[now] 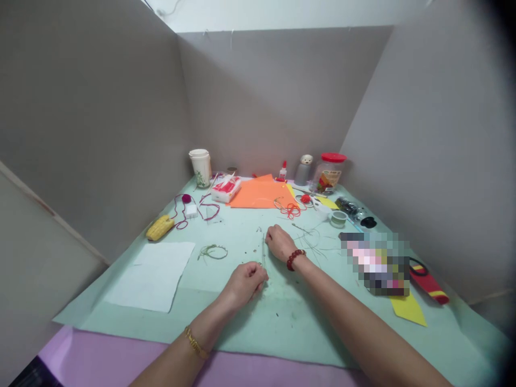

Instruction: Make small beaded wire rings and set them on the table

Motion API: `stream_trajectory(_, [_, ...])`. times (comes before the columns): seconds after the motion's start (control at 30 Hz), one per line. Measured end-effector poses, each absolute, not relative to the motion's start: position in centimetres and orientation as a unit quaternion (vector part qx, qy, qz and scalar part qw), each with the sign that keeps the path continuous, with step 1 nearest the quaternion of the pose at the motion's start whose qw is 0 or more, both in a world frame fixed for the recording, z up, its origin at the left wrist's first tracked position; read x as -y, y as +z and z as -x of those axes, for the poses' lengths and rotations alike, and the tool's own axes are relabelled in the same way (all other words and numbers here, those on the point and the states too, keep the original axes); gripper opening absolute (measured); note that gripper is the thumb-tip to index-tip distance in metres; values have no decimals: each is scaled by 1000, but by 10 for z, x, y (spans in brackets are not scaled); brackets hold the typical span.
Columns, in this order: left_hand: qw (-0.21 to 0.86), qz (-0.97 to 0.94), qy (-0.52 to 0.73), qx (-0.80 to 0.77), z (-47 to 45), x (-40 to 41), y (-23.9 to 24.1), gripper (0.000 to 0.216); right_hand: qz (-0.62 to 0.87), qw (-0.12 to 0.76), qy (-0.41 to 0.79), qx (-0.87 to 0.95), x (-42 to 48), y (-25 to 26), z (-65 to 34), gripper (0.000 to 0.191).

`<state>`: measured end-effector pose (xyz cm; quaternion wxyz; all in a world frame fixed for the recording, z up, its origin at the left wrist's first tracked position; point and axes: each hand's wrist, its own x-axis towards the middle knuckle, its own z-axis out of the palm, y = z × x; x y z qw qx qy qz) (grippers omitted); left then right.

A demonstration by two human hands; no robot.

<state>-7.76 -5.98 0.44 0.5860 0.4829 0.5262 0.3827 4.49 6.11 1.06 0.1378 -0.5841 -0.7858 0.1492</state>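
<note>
A thin green strand (pixel 263 250) runs upright between my two hands over the middle of the table. My left hand (pixel 246 281), nearer to me, is closed in a pinch at its lower end. Farther off, my right hand (pixel 281 243) is closed with its fingertips at the upper end. Small green bits lie scattered around both hands. Left of them rests a loop of green twisted strands (pixel 220 256). Loose thin green strands (pixel 312 239) spread out to the right of my right hand, below a spool of green thread (pixel 337 218).
Paper (pixel 149 277) and a yellow corn-like object (pixel 160 228) lie left. Behind are a paper cup (pixel 200 169), a tissue pack (pixel 226 188), orange sheets (pixel 258 193), a glue bottle (pixel 282 172) and a red-lidded jar (pixel 329 174). Grey partitions enclose the table. A blurred-out item (pixel 377 263) lies right.
</note>
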Motion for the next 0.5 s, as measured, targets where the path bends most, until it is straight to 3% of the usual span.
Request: stream_trajectory(0.5, [585,-479,398,-520,78,63,7,21,592,148,161,776,-25,20,-56,20])
